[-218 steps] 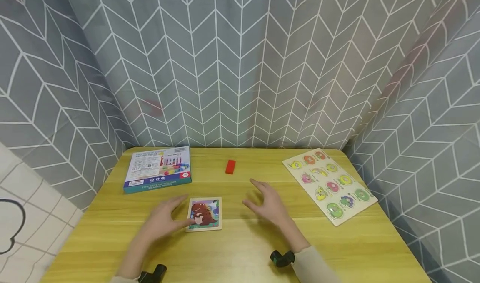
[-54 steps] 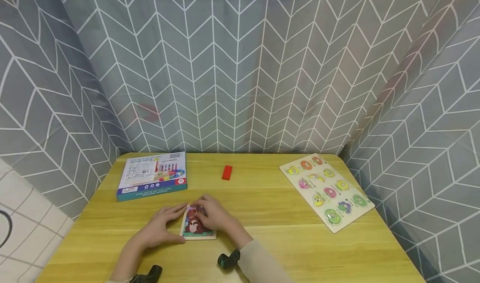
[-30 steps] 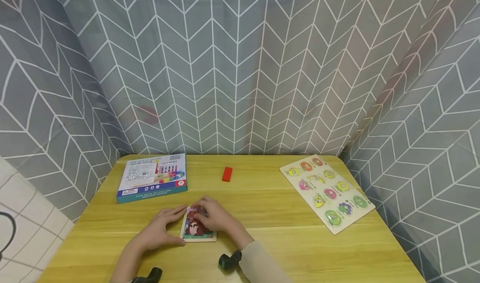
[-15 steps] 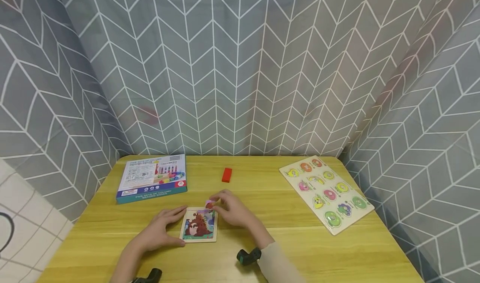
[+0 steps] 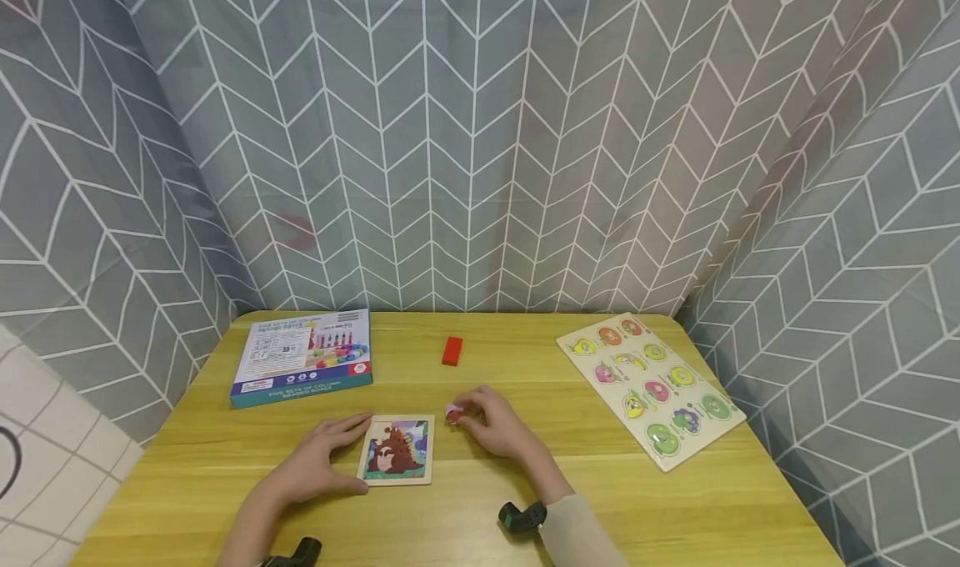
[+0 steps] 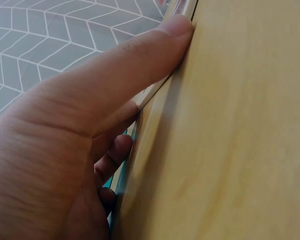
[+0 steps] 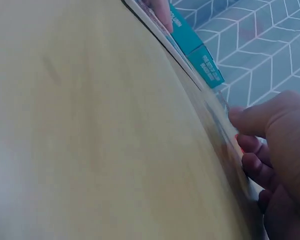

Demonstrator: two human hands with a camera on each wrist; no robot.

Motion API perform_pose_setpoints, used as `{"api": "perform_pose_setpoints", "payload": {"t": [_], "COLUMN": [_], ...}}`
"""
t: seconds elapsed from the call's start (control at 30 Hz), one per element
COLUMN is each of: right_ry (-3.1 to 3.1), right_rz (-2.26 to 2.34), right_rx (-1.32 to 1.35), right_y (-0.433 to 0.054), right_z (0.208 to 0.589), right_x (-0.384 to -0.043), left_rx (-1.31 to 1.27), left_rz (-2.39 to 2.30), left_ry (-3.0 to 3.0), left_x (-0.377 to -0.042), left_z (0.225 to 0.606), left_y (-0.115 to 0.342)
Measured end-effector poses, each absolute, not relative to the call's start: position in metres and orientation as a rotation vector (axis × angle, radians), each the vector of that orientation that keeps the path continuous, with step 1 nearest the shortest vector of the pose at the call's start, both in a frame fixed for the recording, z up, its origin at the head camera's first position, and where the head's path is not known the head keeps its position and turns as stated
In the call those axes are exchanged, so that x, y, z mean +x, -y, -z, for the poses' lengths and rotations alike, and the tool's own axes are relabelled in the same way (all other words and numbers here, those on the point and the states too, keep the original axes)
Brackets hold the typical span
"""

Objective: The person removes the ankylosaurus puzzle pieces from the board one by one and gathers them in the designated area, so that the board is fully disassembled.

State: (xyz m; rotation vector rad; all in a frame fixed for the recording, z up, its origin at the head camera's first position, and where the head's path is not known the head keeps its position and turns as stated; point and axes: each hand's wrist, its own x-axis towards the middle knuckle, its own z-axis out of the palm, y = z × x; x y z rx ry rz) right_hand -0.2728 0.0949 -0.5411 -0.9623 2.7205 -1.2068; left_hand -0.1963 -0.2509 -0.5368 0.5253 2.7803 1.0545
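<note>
A small square wooden jigsaw puzzle (image 5: pixel 405 449) with a brown dinosaur picture lies on the table, a bare wood-coloured patch at its upper left. My left hand (image 5: pixel 318 460) holds its left side, fingers at the upper corner and thumb at the lower corner. In the left wrist view, the thumb of the left hand (image 6: pixel 95 95) touches the edge of the puzzle. To the right of the puzzle, my right hand (image 5: pixel 498 425) pinches a small purple and red-brown puzzle piece (image 5: pixel 453 414) between thumb and fingers, close over the table. The right hand (image 7: pixel 275 145) largely hides the piece in the right wrist view.
A flat teal and white box (image 5: pixel 303 357) lies at the back left. A red block (image 5: pixel 452 351) rests behind the hands. On the right lies a wooden board (image 5: pixel 651 388) with several fruit shapes. Grey patterned curtains (image 5: pixel 465 133) surround the wooden table (image 5: pixel 465 525).
My right hand has lifted a piece out of the puzzle's upper part and carried it to the right, off the frame. The left hand has stayed at the puzzle's left side.
</note>
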Motion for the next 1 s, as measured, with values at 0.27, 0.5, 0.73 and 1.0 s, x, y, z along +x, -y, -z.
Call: {"api": "perform_pose_setpoints", "payload": {"t": [0.27, 0.5, 0.73, 1.0], "right_ry": [-2.800, -2.865, -2.876, -2.855], "right_rz": [1.152, 1.090, 1.073, 1.068], "right_rx": [-1.008, -1.000, -0.941, -0.878], "right_y": [-0.087, -0.080, -0.080, -0.082], "right_z": [0.547, 0.549, 0.549, 0.547], "right_x": [-0.276, -0.277, -0.276, -0.275], "left_rx": [0.521, 0.482, 0.502, 0.506], "left_rz": [-1.040, -1.044, -1.024, -1.034], "left_ry": [-2.779, -2.769, -2.785, -2.783], "left_x": [-0.197, -0.195, -0.196, -0.196], "left_z": [0.538, 0.535, 0.536, 0.538], "left_y": [0.250, 0.251, 0.251, 0.249]}}
